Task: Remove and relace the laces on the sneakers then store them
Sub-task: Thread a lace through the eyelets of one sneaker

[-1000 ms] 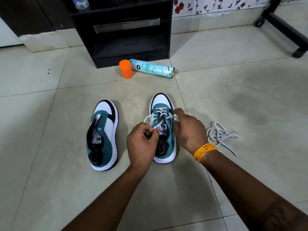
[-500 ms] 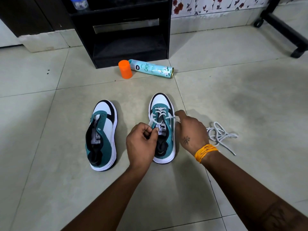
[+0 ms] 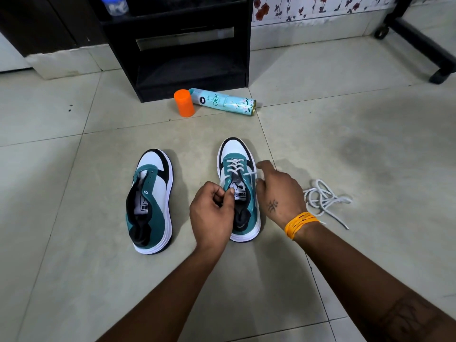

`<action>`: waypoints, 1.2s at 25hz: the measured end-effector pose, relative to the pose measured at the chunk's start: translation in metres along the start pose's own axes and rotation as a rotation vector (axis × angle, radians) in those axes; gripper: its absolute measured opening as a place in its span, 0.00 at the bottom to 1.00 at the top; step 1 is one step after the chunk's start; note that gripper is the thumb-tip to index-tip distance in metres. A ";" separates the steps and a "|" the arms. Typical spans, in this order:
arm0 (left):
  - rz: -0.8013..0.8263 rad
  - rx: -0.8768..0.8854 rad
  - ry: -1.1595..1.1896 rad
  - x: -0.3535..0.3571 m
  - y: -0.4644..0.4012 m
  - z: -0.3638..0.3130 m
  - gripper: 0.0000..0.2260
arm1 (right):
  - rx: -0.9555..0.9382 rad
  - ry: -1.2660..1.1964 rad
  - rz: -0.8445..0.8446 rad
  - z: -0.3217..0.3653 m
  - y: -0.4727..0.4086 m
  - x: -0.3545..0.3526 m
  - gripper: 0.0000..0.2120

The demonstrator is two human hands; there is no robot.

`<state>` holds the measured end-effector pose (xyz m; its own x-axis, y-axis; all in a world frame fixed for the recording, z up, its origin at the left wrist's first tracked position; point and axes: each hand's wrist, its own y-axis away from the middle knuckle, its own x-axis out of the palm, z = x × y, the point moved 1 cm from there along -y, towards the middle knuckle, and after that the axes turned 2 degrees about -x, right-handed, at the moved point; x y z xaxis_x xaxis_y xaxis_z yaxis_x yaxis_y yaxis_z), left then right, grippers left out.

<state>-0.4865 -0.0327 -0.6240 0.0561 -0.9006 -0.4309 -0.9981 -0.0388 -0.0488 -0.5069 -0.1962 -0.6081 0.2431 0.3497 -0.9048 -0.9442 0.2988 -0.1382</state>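
The sneaker (image 3: pixel 238 188) at 12 o'clock on the floor (image 3: pixel 345 149) says PUMA on its tongue. The left hand (image 3: pixel 212 215) pinches its lace (image 3: pixel 234 166); the right hand (image 3: pixel 278 191) pinches the other end and has pulled a bit farther right than before. The spray can (image 3: pixel 224 101) (at 12 o'clock, far) says "aer".

Two sneakers on the floor tiles: left sneaker (image 3: pixel 150 201) unlaced, right sneaker (image 3: pixel 238 188) part laced with one white lace (image 3: pixel 235 166). One loose lace (image 3: pixel 323 199) in a pile to the right. One spray can (image 3: pixel 223 101), one orange cap (image 3: pixel 184 103), one black shelf unit (image 3: pixel 177 45), two hands: left hand (image 3: pixel 212 215), right hand (image 3: pixel 278 193), one orange wristband (image 3: pixel 299 224).
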 end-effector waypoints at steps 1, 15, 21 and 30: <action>0.000 0.005 -0.007 0.001 0.001 0.000 0.13 | -0.061 0.003 -0.008 0.006 -0.002 -0.002 0.13; 0.000 0.056 -0.028 0.002 0.001 -0.002 0.12 | 0.047 -0.194 -0.119 -0.005 0.002 -0.007 0.05; 0.018 0.304 -0.158 -0.002 -0.012 -0.034 0.06 | 0.138 -0.523 -0.173 0.018 0.010 -0.032 0.04; 0.246 0.385 -0.017 -0.008 -0.030 -0.076 0.04 | 0.057 -0.872 -0.208 0.045 0.011 -0.067 0.05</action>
<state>-0.4595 -0.0571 -0.5505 -0.1773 -0.8558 -0.4860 -0.8994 0.3414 -0.2730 -0.5240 -0.1766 -0.5311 0.5119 0.8269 -0.2328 -0.8556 0.4666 -0.2241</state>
